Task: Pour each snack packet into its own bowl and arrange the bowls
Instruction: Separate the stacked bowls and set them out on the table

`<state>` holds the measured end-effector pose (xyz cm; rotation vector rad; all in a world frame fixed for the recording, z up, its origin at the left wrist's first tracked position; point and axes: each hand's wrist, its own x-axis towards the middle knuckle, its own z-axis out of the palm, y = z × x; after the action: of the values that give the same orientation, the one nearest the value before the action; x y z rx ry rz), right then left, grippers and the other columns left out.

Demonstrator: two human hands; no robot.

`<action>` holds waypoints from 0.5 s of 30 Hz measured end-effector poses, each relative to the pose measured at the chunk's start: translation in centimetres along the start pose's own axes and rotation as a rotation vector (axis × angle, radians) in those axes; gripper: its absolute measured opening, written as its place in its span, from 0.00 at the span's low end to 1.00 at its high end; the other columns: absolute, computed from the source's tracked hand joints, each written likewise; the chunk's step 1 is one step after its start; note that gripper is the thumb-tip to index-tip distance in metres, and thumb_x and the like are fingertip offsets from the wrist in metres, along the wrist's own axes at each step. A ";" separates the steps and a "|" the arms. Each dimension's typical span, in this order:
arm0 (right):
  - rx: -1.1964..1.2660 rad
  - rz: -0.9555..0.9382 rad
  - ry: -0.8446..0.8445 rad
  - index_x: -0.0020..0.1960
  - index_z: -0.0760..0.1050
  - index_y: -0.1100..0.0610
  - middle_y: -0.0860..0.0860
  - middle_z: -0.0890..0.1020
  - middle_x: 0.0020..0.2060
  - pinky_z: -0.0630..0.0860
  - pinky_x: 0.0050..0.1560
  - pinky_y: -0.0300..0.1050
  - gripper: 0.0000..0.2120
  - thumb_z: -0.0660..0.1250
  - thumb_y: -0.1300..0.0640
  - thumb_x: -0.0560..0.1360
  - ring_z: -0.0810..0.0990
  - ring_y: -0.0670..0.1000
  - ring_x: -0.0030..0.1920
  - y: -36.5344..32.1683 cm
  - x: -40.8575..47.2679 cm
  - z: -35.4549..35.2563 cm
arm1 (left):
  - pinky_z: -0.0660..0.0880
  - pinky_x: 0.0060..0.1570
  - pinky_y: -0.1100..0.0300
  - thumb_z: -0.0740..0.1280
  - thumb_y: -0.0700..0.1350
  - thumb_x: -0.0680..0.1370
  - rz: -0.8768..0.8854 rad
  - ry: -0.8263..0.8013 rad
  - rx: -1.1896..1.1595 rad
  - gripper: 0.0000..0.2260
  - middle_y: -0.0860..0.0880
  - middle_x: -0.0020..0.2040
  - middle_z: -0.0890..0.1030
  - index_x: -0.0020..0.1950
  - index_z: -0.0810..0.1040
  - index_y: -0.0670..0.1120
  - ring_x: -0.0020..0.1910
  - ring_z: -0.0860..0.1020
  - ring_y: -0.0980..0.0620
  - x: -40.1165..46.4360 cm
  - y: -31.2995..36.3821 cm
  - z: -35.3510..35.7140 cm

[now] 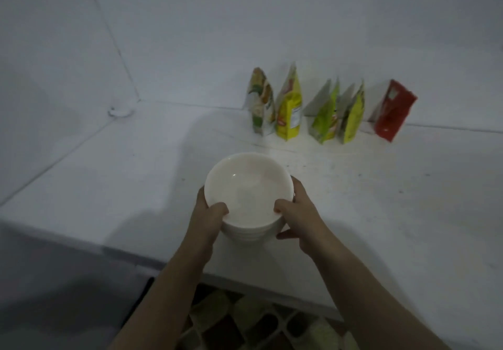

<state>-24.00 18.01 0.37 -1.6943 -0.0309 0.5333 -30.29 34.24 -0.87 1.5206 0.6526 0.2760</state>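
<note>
We see a stack of bowls [248,194], white with a faint pinkish tint inside the top one. Far to the right stands a row of five packets: the leftmost packet [260,102] is white with yellow, orange and green print; the next packet [290,107] is bright yellow with red marks and a white label; two packets [326,115] [352,115] are lime green with touches of red and dark print; the rightmost packet [392,110] is red. We see a white counter [109,186] with small dark specks at right, white walls [190,36], and near us a floor [245,319] patterned in dark brown and pale green patches
</note>
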 end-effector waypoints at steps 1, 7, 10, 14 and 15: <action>-0.020 0.003 -0.020 0.71 0.60 0.38 0.46 0.73 0.54 0.83 0.47 0.59 0.32 0.61 0.63 0.73 0.74 0.54 0.53 -0.2 -0.2 1.4 | 0.74 0.56 0.48 0.60 0.34 0.76 0.000 0.009 0.012 0.28 0.46 0.61 0.73 0.74 0.62 0.52 0.58 0.72 0.44 0.0 0.0 -1.4; -0.069 0.025 -0.056 0.74 0.54 0.38 0.48 0.71 0.61 0.82 0.50 0.59 0.31 0.61 0.58 0.78 0.74 0.56 0.58 -0.5 -1.0 5.8 | 0.72 0.48 0.57 0.59 0.35 0.77 0.127 0.053 0.117 0.28 0.49 0.60 0.73 0.75 0.62 0.55 0.60 0.72 0.45 0.6 -0.1 -5.9; -0.086 0.028 -0.043 0.75 0.53 0.36 0.48 0.70 0.64 0.82 0.50 0.59 0.30 0.62 0.54 0.79 0.73 0.57 0.59 -0.6 -1.0 6.7 | 0.72 0.63 0.48 0.58 0.37 0.79 0.294 0.083 0.216 0.26 0.50 0.67 0.71 0.75 0.61 0.55 0.66 0.70 0.46 0.5 -0.2 -6.5; -0.086 0.033 -0.042 0.77 0.49 0.37 0.47 0.68 0.65 0.81 0.54 0.61 0.32 0.62 0.49 0.80 0.72 0.57 0.62 -0.9 -1.0 7.3 | 0.69 0.68 0.43 0.56 0.37 0.76 0.459 0.111 0.205 0.26 0.51 0.69 0.71 0.74 0.64 0.52 0.68 0.69 0.49 0.2 1.0 -6.8; -0.088 0.022 -0.034 0.77 0.48 0.37 0.47 0.67 0.66 0.79 0.57 0.61 0.32 0.62 0.47 0.80 0.72 0.57 0.63 -0.8 -0.8 7.4 | 0.71 0.68 0.45 0.57 0.35 0.76 0.458 0.115 0.164 0.26 0.51 0.68 0.72 0.74 0.65 0.51 0.67 0.70 0.50 0.3 1.4 -7.0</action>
<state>-27.16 24.79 0.72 -1.7731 -0.0613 0.5850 -33.60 40.24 0.93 1.8148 0.4157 0.6743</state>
